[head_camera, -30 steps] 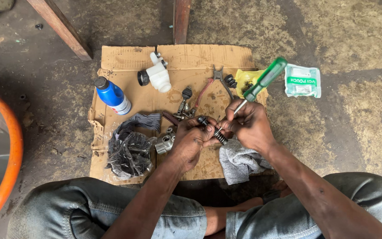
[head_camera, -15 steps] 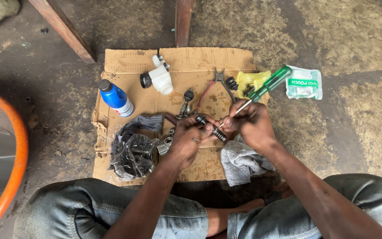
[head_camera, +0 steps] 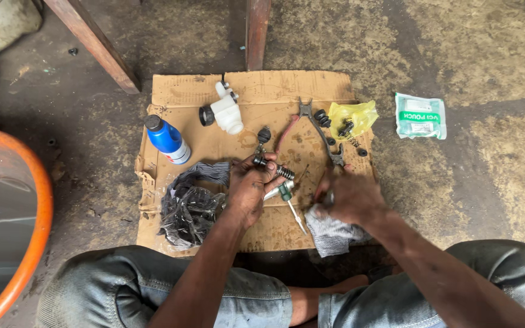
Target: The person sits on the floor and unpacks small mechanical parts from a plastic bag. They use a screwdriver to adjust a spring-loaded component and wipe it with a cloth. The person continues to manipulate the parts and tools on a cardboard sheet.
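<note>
Nearest me, just past my knees, my right hand (head_camera: 350, 197) rests on the grey rag (head_camera: 330, 234) at the near edge of the cardboard sheet (head_camera: 256, 91); the motion blurs it, so I cannot tell whether those fingers are closed on anything. Beside it on the cardboard lies the green-handled screwdriver (head_camera: 291, 206), tip toward me, close enough to pick up. My left hand (head_camera: 247, 188) is clenched around a small piston with a spring (head_camera: 273, 167), held up off the cardboard, I judge to keep it out of the grit. Left of that hand sits a crumpled black plastic bag (head_camera: 189, 209) — what is in it is hidden. Farther up the cardboard lie red-handled pliers (head_camera: 302, 124), a blue bottle (head_camera: 166, 140) and a white plastic reservoir (head_camera: 225, 110). At the far right corner a yellow bag (head_camera: 353, 118) holds small dark seals and a spring — and beyond it, off the cardboard, lies a green-and-white pouch (head_camera: 420, 115).
</note>
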